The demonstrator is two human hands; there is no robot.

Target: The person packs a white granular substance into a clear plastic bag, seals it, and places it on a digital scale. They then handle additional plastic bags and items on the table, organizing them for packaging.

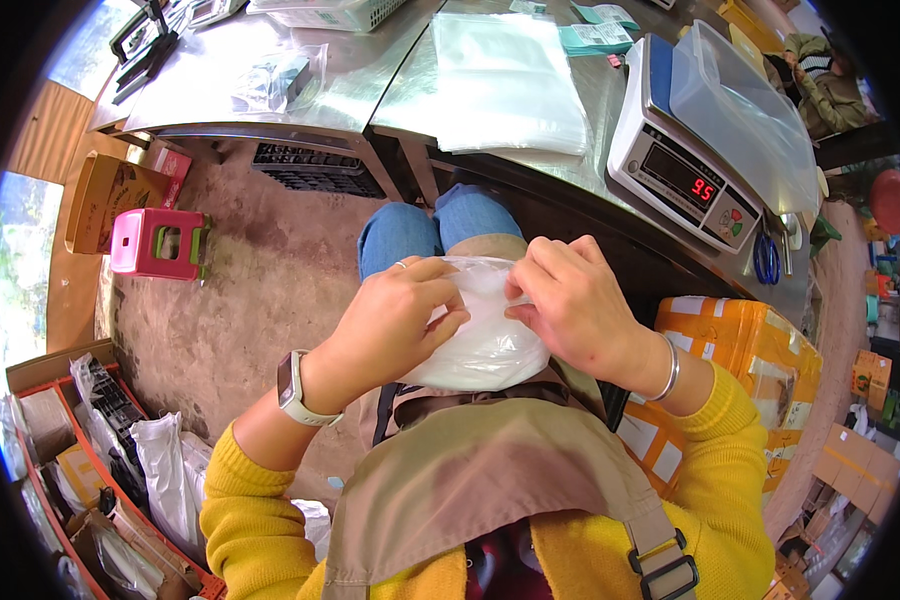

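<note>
A white, partly see-through plastic bag (487, 349) rests on my lap, over the brown apron. At its left upper side my left hand (412, 311) pinches the film between thumb and fingers. My right hand (562, 300) grips the bag's right upper side the same way, so the two hands are a short gap apart. Whatever the bag holds is blurred by the cloudy plastic. Beyond my knees, a stack of clear flat plastic bags (506, 82) lies on the metal table (401, 97).
A digital scale (682, 180) with a lit display carries a translucent plastic tub (750, 112). Blue-handled scissors (766, 257) lie beside it. A taped carton (727, 375) stands at my right, a pink stool (157, 244) at far left. Another person (825, 82) sits at upper right.
</note>
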